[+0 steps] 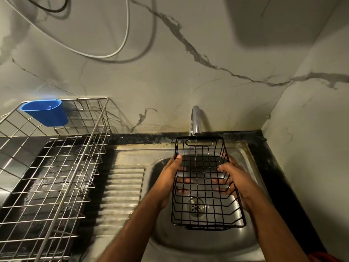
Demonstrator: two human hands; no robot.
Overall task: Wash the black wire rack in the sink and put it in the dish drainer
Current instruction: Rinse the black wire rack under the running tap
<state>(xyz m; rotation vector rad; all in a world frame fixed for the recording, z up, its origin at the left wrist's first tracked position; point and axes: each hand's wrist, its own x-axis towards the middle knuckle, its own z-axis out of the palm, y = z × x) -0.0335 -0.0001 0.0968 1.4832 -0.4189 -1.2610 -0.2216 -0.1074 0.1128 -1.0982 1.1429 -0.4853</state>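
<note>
Both hands gripped the black wire rack [205,184], left hand [172,178] and right hand [237,179] on opposite sides, so you held it over the sink [243,154] under the tap [195,120], rinsing it

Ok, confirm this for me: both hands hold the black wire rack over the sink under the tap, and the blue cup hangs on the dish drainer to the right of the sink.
One detail is wrong. The head view shows the blue cup on the dish drainer to the left of the sink, not the right. The rest stands: the left hand and right hand hold the black wire rack under the tap.
</note>
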